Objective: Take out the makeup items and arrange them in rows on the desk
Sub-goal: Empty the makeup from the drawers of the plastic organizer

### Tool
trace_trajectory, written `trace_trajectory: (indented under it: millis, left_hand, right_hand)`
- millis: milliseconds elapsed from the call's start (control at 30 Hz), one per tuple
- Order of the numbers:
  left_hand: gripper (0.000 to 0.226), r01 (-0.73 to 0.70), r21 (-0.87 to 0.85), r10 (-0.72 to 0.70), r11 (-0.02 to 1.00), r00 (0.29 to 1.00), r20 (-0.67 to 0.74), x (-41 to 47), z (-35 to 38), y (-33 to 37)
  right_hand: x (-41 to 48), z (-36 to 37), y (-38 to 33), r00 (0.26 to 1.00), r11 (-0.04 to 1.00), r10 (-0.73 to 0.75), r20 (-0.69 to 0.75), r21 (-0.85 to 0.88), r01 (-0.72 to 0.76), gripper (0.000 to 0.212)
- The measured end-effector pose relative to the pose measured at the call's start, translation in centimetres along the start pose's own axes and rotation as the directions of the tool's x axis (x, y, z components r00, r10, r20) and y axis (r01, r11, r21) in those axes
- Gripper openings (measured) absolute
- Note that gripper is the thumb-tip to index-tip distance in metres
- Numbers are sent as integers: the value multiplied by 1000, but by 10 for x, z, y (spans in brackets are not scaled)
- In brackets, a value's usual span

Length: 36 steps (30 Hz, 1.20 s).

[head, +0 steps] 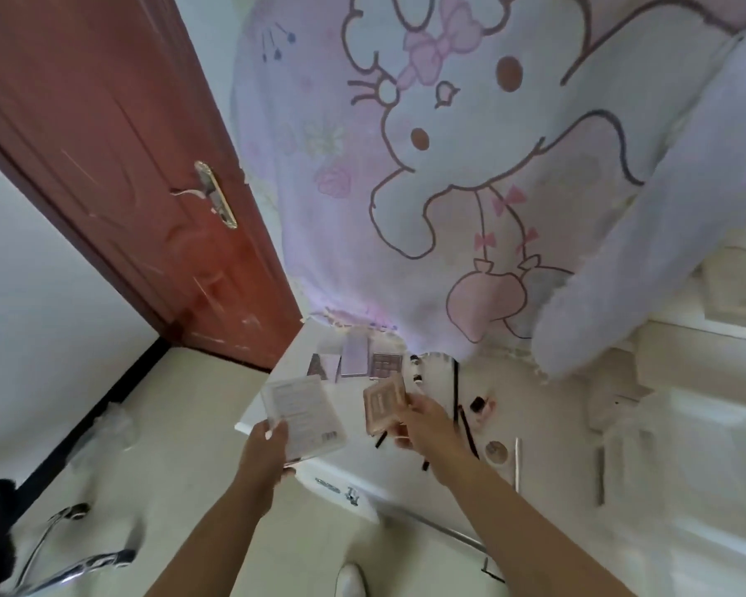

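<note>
Clear plastic, flat and stiff: that is the packet [304, 424] my left hand [268, 445] pinches by its near corner, thumb on top and fingers under it. I judge it light and slick, likely to flex or slide, so the edges are the place to hold, not the face.

To the right of that grip, my right hand [427, 424] has its fingers curled round a pink square case [385, 406], taken by its near side, over the desk [552, 441]. It looks rigid and light. If it has a hinged lid, a drop could pop it open, so I would keep thumb and fingers on opposite edges and set it down flat.

Right of that hand lie black pencils [466, 428], a round compact [496, 451], a white stick [517, 463] and a small bottle [476, 405].

Beyond both grips, a row of palettes [386, 364] sits along the far desk edge, under a hanging cartoon-print cloth [448, 165].
</note>
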<state>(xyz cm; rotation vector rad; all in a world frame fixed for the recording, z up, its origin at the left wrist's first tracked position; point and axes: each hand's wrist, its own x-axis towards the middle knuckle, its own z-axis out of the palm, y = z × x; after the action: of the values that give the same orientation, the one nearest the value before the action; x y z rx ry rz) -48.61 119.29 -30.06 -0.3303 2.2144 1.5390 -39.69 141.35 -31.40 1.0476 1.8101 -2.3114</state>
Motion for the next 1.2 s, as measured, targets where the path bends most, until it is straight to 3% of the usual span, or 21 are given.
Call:
trace_trajectory:
  millis: [67,167,367,467,633,733,833,933,1000,1067,1100,1200]
  left_hand:
    - [31,45,-9,-45,999,998,37,33,-14,-12]
    - [29,143,-60,-139,988,988,70,79,-30,-23]
    - [31,285,-103,-261,953,945,199,180,-49,-36]
    - [35,334,-95,-310,938,928,207,211,-47,-37]
    - [64,307,91,-317,947,939,131,238,-42,-35]
    - [49,284,333,-333,899,937,101,238,-52,-42]
    - [53,151,475,-203,867,977,60,247,-59,-38]
    - [42,-140,583,60,800,986,155,248,-55,-27]
    - [30,-331,599,221,729,942,251,242,-48,-22]
    - [21,-504,594,360,628,864,352,234,-33,-10]
    - [19,-576,569,415,587,818,399,226,-19,-2]
    - [34,-677,469,408,568,726,553,186,33,20]
  right_hand:
    - [25,26,8,998,998,50,-40,-42,-52,10]
    - [56,62,18,982,986,156,-107,-41,-161,19]
    - [124,126,46,940,966,197,-279,-109,-235,32]
    - [147,142,46,912,959,254,-323,-35,-280,30]
    - [169,152,47,902,942,333,-276,124,-310,38]
    - [164,165,56,893,914,398,-208,171,-368,38]
    - [165,173,54,910,934,346,-229,180,-310,40]
    - [158,161,36,928,980,185,-324,-14,-200,33]
    - [148,146,28,917,984,73,-391,-122,-130,33]
    - [129,128,20,888,987,23,-460,-133,-94,17]
    - [119,113,18,856,986,-12,-517,-150,-77,20]
    - [68,60,7,721,980,-109,-684,-197,-39,28]
